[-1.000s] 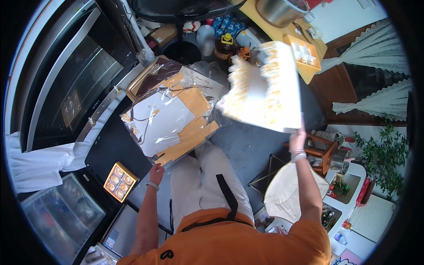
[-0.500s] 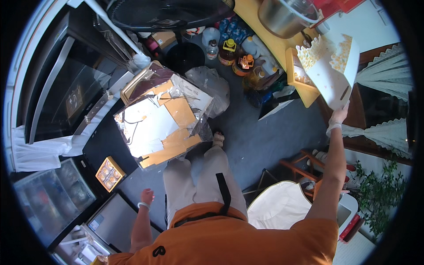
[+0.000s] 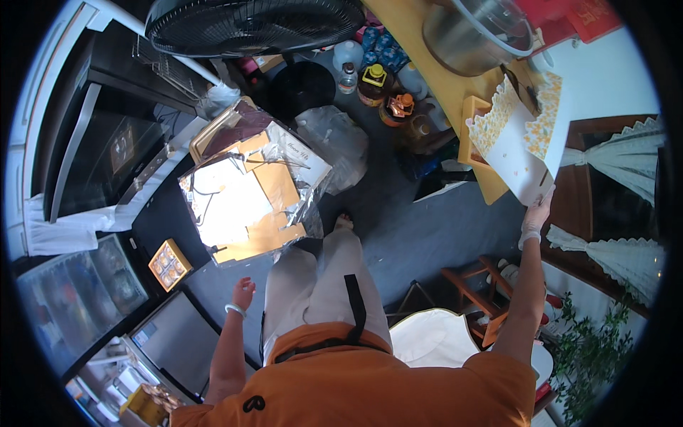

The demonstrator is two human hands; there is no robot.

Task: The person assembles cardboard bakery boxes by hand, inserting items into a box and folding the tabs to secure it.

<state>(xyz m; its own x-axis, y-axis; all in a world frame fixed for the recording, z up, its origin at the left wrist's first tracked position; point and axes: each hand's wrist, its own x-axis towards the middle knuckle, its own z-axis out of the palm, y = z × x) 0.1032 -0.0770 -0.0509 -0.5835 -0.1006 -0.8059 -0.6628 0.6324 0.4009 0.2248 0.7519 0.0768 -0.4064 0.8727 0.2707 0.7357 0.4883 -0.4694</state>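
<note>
My right hand [image 3: 538, 210] stretches out to the right, its fingers closed on the slotted end of a white paperboard carton [image 3: 517, 160]. Yellow floral print and scalloped edges mark the carton's raised flaps. Its far end overlaps a yellow box [image 3: 474, 114] at the edge of the wooden table, partly hiding it. On the left, my left hand [image 3: 243, 292] hangs low with curled fingers and nothing visible in them. Nearest to it, a yellow box of several round, individually packed items [image 3: 169, 265] lies on a dark surface.
A plastic-covered stack of flat cardboard [image 3: 238, 206] stands ahead of me. Beyond it are a black fan [image 3: 249, 27] and several bottles [image 3: 375, 82]. An oven [image 3: 107, 153] is at left; a steel pot [image 3: 459, 43] sits on the table [image 3: 413, 43]. A wooden stool [image 3: 491, 302] stands lower right.
The view has tilted slightly. My left hand has swung a little forward. My right hand still grips the carton, which sits in nearly the same place by the table edge.
</note>
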